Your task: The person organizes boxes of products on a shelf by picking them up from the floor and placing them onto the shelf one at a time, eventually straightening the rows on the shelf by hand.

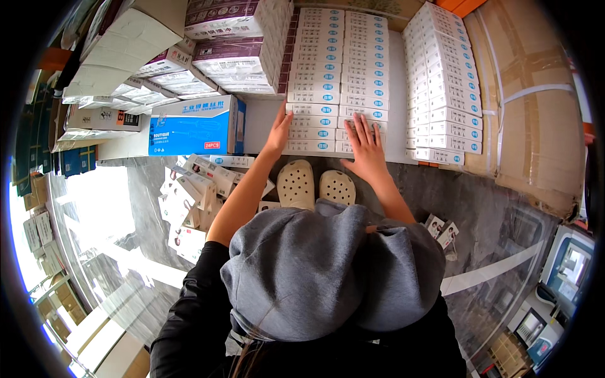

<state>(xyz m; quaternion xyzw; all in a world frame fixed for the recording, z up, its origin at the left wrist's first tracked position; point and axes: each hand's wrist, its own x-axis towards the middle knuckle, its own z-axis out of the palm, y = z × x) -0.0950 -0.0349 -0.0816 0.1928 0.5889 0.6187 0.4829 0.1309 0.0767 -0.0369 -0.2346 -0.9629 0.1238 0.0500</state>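
Observation:
Two columns of small white cardboard boxes [314,109] with blue oval marks stand side by side on a pale shelf [395,85]. My left hand [280,130] rests against the left side of the left column near its front, its palm side hidden. With fingers spread, my right hand [366,146] lies on the front boxes of the right column. Neither hand is closed round a box. Another stack of like white boxes [449,101] is farther right on the shelf. A blue screwdriver carton [191,130] sits left of my left hand.
Many loose white boxes [203,184] lie heaped on the grey floor at the left, and a few small packs [442,230] at the right. Purple and white cartons [231,61] are stacked back left. Large brown taped cartons [529,113] stand right. Cream clogs [296,182] are by the shelf edge.

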